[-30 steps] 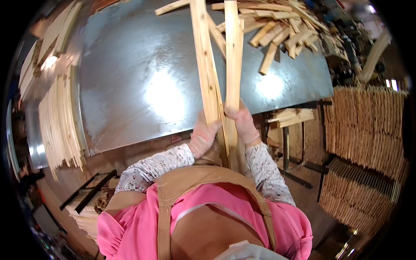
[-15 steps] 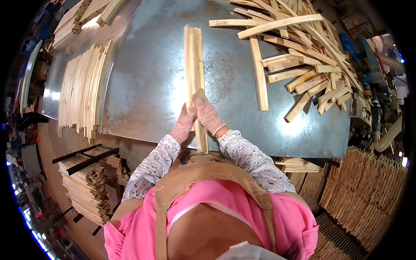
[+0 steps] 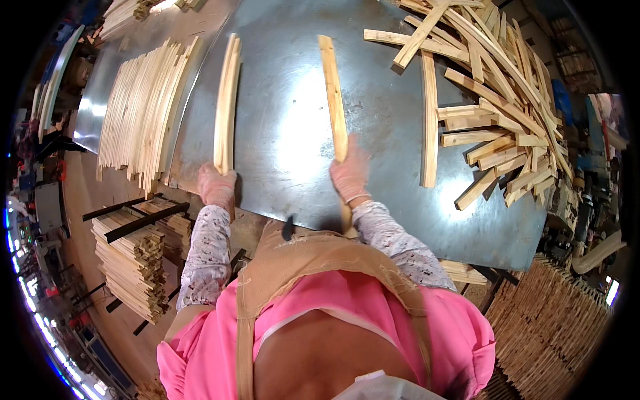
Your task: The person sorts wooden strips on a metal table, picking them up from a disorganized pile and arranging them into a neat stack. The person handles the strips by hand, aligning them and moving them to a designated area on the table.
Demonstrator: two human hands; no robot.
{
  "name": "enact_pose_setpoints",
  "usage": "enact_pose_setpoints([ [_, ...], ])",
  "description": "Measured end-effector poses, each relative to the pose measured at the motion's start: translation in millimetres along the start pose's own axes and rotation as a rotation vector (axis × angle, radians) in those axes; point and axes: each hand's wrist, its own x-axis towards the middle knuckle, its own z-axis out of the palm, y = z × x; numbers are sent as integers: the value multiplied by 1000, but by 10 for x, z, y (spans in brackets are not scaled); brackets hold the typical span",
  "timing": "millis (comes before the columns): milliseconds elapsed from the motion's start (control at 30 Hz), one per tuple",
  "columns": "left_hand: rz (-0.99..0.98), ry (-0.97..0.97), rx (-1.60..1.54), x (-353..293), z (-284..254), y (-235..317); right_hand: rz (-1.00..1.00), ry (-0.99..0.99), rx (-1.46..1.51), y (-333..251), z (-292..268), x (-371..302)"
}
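Observation:
My left hand (image 3: 217, 187), in a pinkish knit glove, is closed round the near end of a wooden strip (image 3: 228, 107) on the left part of the metal table. Farther right, my right hand (image 3: 351, 171), gloved alike and slightly blurred, grips a second wooden strip (image 3: 332, 93); its near end shows below the hand by the table edge. Both strips point away from me, with a wide gap between them. Left of my left hand lies a neat row of wooden strips (image 3: 143, 110), side by side.
The grey metal tabletop (image 3: 280, 180) spans the middle. A loose pile of wooden pieces (image 3: 493, 123) covers its right side, with a single strip (image 3: 429, 120) beside it. Below the table stand stacked strips (image 3: 130, 267) at left and a tall wood stack (image 3: 540, 327) at right.
The two strips, earlier together between both hands at the centre, are now apart. My left hand has moved left with one, and my right hand has moved right with the other. The view has shifted slightly.

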Motion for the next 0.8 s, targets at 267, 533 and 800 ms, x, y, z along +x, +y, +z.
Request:
enact_pose_setpoints([
  [267,-90,-62,57,413,-246,-618,573,-583,1643,-165,-793,-170],
  [533,6,-23,554,1364,-342,-1966,736,-463,1297,-353,-744,-983],
  [800,119,214,495,1307,-57,-1834,566,610,810,1371,-1405,-2164],
])
